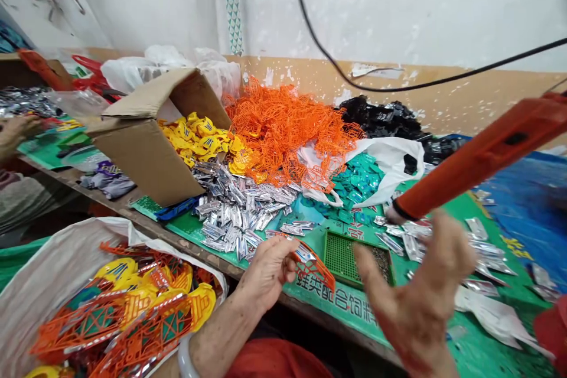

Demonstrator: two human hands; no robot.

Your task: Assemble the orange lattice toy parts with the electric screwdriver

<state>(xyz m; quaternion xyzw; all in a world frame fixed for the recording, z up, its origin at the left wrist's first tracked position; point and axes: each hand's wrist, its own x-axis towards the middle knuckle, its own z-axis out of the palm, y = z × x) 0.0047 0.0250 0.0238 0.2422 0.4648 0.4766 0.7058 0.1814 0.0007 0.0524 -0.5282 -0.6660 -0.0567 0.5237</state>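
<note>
My left hand (266, 266) pinches an orange plastic lattice piece (315, 266) with a silver strip on it. My right hand (416, 286) hangs in the air, fingers spread, holding nothing I can see. Just below it lies a green perforated tray (341, 260) with small dark bits at one corner. Above that hand, an orange handled tool (482, 156) is suspended, its tip near the scattered silver pieces (411, 242). A heap of silver foil pieces (234, 207) lies to the left of the tray. Beside my left forearm stands a white sack (57, 283) of orange and yellow pieces.
Behind are an orange lattice heap (283, 130), yellow pieces (199, 139) in a cardboard box (142, 153), and black pieces (381, 118). A black cable (398, 85) crosses overhead. A co-worker's hand (18, 133) rests at the far left. A blue tarp (527, 207) lies right.
</note>
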